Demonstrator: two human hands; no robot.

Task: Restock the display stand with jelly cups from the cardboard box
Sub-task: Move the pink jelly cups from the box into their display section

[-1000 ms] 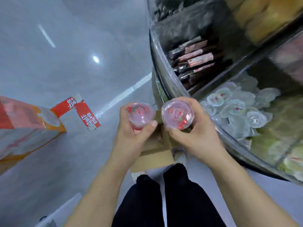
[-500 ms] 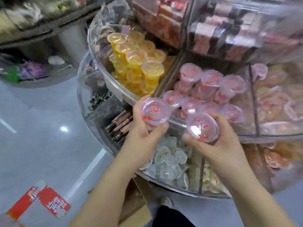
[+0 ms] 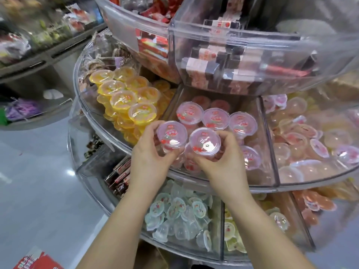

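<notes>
Clear plastic forms the tiered round display stand [image 3: 124, 146], its curved walls split by dividers into wedge-shaped bins. On the middle tier, one bin holds a heap of yellow jelly cups [image 3: 124, 98]; the bin just to its right holds pink jelly cups [image 3: 215, 118] with red fruit printed on their lids, standing upright in a row at the back. Further right lies a bin of paler cups [image 3: 303, 136], jumbled on their sides. The top tier carries small boxed bars [image 3: 223, 68], and the bottom tier has clear, colourless jelly cups [image 3: 178, 210].

Over the front edge of the pink bin, the left hand [image 3: 149, 162] grasps one pink cup [image 3: 172, 134], fingers curled round its sides. Beside it, the right hand [image 3: 225, 160] grips a second pink cup [image 3: 205, 141] the same way. Both cups are upright, lids up, rims almost touching.
</notes>
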